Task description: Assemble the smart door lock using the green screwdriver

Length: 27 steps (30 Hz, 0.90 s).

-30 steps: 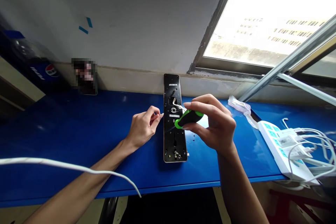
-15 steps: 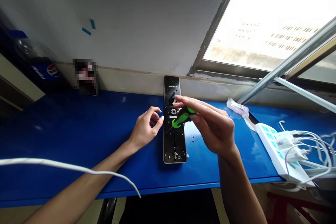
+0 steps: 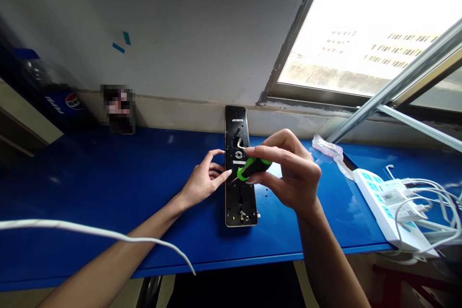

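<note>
A long black panel [image 3: 237,131], which looks like the back of a door lock, lies lengthwise on the blue table [image 3: 155,173]. It has screw holes, a central opening and a pale wire sticking out. My left hand [image 3: 204,175] holds the panel's left edge, thumb over the top and fingers curled along the side. Between the thumb and fingers of my right hand [image 3: 298,171] is a green and black screwdriver [image 3: 254,167]. Its thin shaft slants down left to the panel near my left thumb; whether the tip sits in a screw I cannot tell.
Tiny dark screws [image 3: 266,193] lie right of the panel. A white power strip [image 3: 378,207] with plugs and tangled cables is at the right, near a plastic packet [image 3: 327,148]. A white cable [image 3: 108,234] crosses at the lower left. A Pepsi bottle [image 3: 59,94] stands back left.
My left hand has come onto the panel's edge. The fingers of my right hand, stretched out before, are now bent around the screwdriver handle, which lies flatter.
</note>
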Available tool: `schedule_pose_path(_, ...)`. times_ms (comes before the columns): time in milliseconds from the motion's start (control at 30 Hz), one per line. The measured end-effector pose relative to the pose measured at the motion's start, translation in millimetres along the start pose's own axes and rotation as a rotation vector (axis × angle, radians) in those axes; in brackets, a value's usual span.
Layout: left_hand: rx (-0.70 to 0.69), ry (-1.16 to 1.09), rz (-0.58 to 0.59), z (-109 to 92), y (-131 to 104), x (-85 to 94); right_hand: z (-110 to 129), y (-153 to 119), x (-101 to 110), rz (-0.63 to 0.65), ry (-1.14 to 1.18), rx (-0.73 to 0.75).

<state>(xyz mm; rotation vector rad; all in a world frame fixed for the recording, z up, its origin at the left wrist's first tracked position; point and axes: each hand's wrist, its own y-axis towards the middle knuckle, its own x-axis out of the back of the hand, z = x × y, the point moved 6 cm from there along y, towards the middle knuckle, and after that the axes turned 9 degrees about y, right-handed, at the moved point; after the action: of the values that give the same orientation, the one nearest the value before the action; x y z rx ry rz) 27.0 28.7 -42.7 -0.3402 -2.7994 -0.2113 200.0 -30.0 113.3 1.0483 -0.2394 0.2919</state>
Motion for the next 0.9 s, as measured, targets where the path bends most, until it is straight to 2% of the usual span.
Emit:
schedule_pose_path(133, 0.012, 0.003, 0.034, 0.7, -0.1, -0.1, -3.3, -0.4, -6.6, 0.090, 0.100, -0.060)
schedule_pose_path(200, 0.018, 0.011, 0.043, 1.0, -0.2, 0.2, -2.4, 0.2, -5.2, 0.063, 0.121, -0.027)
schedule_pose_path(300, 0.021, 0.000, 0.046, 2.4, 0.0, 0.4, -2.3, 1.4, 0.3, -0.019, 0.035, 0.007)
schedule_pose_path(367, 0.022, -0.024, 0.053, 3.9, 0.5, -0.2, -5.0, 2.4, -0.9, 0.013, 0.023, -0.038)
schedule_pose_path(467, 0.022, -0.059, 0.071, 5.5, 1.5, -1.7, -7.0, 2.9, -5.5, 0.097, 0.131, -0.079)
schedule_pose_path(533, 0.021, -0.069, 0.069, 5.7, 2.2, -1.8, -5.2, 2.9, -4.5, 0.073, 0.149, -0.035)
schedule_pose_path(633, 0.021, -0.065, 0.061, 6.1, 2.7, -1.6, -3.3, 1.9, -0.4, -0.014, 0.042, 0.008)
schedule_pose_path(700, 0.017, -0.061, 0.065, 6.4, 2.4, -1.9, -4.1, 1.6, -2.3, 0.011, 0.028, -0.022)
schedule_pose_path(800, 0.010, -0.058, 0.076, 7.0, 2.0, -2.3, -6.4, 2.2, -7.7, 0.106, 0.137, -0.061)
schedule_pose_path(900, 0.008, -0.058, 0.074, 6.7, 2.3, -1.8, -8.2, 4.4, -4.2, 0.067, 0.160, 0.002)
